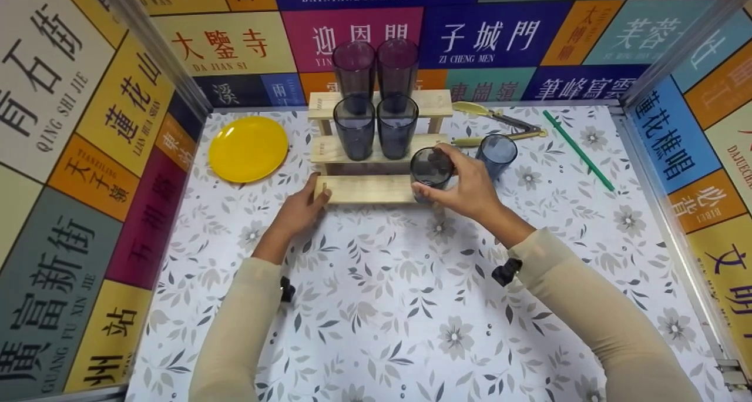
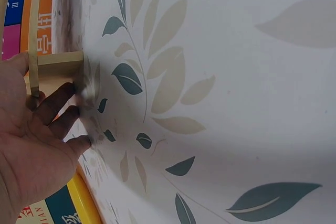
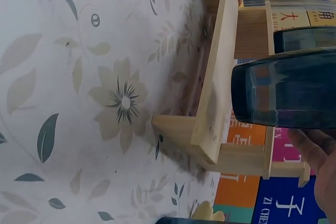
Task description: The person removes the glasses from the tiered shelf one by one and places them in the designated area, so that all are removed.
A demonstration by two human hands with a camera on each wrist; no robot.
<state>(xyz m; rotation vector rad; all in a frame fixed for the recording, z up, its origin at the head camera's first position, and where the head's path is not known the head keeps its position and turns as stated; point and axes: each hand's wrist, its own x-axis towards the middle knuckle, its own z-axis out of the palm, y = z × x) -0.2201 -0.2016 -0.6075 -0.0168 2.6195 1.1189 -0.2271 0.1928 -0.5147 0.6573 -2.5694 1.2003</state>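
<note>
- We see the right hand (image 1: 470, 187) gripping a dark glass (image 1: 432, 167) by its side, thumb on the near side and fingers on the far side; we judge that this keeps the mouth facing up and the base free.
- That glass is upright at the right end of the lowest board (image 1: 364, 190) of a wooden stand (image 1: 319, 150); we cannot tell whether its base touches the wood.
- We find the left hand (image 1: 298, 211) pinching the left end of the same board between thumb and forefinger, its other fingers spread towards the patterned tabletop (image 1: 352, 308). To us this looks like a steadying hold against sliding.
- The stand rises in steps towards the far side, presumably so that each row clears the one in front.
- Counting glasses, we get six: two on the top board (image 1: 353, 73), two on the middle board (image 1: 355, 131), one in the right hand and a bluish glass (image 1: 498, 155) on the tabletop just right of the stand, within easy reach.
- We count one stand with three boards, one yellow plate (image 1: 248, 149) far left, one pair of tongs (image 1: 511, 120) far right behind the bluish glass, and one green stick (image 1: 578, 150) farther right.
</note>
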